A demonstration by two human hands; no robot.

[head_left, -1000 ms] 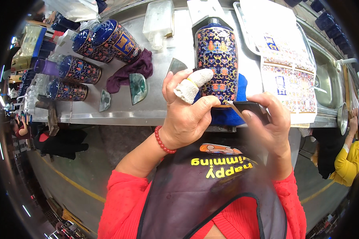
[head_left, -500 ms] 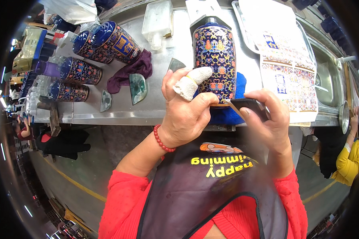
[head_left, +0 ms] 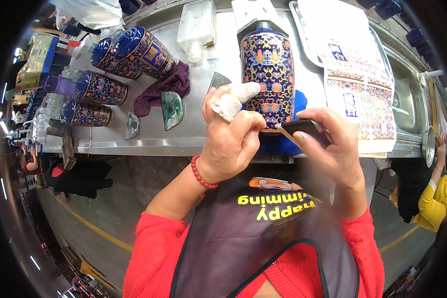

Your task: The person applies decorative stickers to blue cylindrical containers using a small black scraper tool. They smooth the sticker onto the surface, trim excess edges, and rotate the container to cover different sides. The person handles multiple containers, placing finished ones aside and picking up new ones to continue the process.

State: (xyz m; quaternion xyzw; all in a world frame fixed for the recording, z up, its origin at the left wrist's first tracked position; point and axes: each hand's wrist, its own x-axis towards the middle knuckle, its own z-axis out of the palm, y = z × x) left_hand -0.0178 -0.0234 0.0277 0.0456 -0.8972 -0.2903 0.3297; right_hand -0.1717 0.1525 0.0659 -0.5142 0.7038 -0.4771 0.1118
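Observation:
A dark blue bottle (head_left: 267, 67) with a colourful floral pattern lies on the table, its neck pointing away from me. At the left side of its base my left hand (head_left: 229, 144) is closed, thumb and forefinger pressed together. What those fingertips hold, if anything, is hidden. A white cloth finger cover (head_left: 242, 95) sits on one of its fingers, against the bottle. My right hand (head_left: 338, 149) grips a flat black tool (head_left: 307, 129) with a pale edge, which points at the bottle's base corner. Under the bottle is a bright blue cloth (head_left: 280, 146).
Sheets of patterned decals (head_left: 358, 94) lie at right, beside a metal sink (head_left: 407, 107). At left stand several patterned bottles (head_left: 141, 49), a purple cloth (head_left: 156, 97) and green glass-like pieces (head_left: 172, 110). A clear bottle (head_left: 196, 27) lies farther back. Another person's yellow sleeve (head_left: 433, 203) shows far right.
My left hand has shifted slightly left, its fingertips drawing away from the base's middle. My right hand has moved slightly left and up, bringing the black tool closer to the bottle's base.

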